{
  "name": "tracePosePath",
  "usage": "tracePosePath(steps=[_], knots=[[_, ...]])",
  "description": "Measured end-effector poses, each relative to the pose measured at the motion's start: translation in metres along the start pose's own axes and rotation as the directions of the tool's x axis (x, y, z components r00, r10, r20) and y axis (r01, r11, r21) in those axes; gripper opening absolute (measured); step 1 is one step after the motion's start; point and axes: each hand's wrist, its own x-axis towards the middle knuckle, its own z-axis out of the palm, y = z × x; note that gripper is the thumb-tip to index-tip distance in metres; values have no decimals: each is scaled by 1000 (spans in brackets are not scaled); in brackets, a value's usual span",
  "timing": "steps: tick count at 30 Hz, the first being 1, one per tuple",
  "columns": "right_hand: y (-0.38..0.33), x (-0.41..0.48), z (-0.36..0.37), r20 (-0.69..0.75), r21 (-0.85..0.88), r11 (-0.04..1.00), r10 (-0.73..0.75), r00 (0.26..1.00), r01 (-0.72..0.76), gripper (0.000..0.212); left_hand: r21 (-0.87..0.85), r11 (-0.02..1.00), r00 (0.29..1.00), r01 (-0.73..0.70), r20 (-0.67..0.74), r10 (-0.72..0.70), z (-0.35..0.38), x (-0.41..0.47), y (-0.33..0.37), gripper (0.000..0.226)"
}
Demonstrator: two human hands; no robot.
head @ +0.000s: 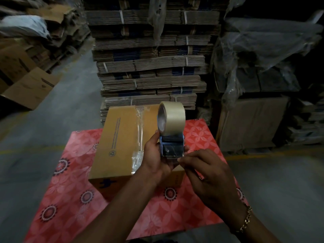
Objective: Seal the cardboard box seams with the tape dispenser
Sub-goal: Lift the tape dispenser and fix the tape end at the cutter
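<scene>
Right hand: fingertips pinching at tape end by blade of tape dispenser. Left hand closed around dispenser, held above cardboard box on red patterned table. Centre seam shows 1 tape strip. Step, judged: freeing tape end. Next: stick end at unsealed seam, pull along.

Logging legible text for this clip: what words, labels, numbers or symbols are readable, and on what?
No text is readable.
Brown cardboard box, top: a line of print along the long edge, too small and blurred; a round symbol below it, possibly a recycling mark.
Box front: a dark blue mark, partly hidden by the left hand.
Open carton on the floor: faint print, unreadable.
</scene>
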Motion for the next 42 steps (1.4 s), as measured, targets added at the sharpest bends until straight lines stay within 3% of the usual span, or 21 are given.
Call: tracePosePath(steps=[4,8,12,17,25,32,42], knots=[[0,9,-5,34,13,999,31,999,-32,15,-23,1000,999,-19,50,21,-2,-6,4,78],[0,18,-7,32,25,998,51,998,-52,14,-10,998,990,-63,122,64,-3,-10,6,59],[-1,23,-8,40,26,998,51,998,-52,14,30,993,976,-118,189,111,-4,-13,12,58],[-3,29,-5,49,80,995,58,997,-62,13,52,989,976,-135,179,124,-7,-13,15,44],[-2,42,-8,132,143,984,84,988,-103,17,82,986,970,-148,205,129,-11,-15,22,69],[-6,55,-12,201,158,976,116,973,-149,18,82,986,958,-144,262,118,-18,-13,24,59],[-8,71,-11,231,105,970,190,954,-218,27,64,991,915,-114,396,79,-20,-14,27,77]])
